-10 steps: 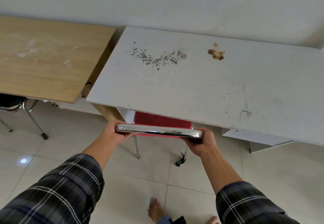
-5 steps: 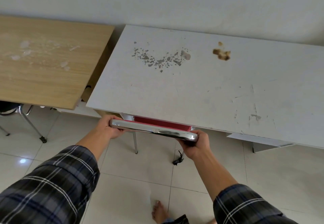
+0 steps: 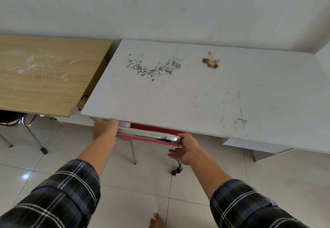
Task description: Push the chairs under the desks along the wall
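The red chair (image 3: 151,136) sits mostly tucked beneath the white tabletop (image 3: 196,92), only its chrome top rail showing at the front edge. Left hand (image 3: 105,128) presses the rail's left end — its grip is blurred, so I cannot tell. Right hand (image 3: 185,150) hovers at the right end, fingers spread loose, grip wide — both forearms stretched forward.
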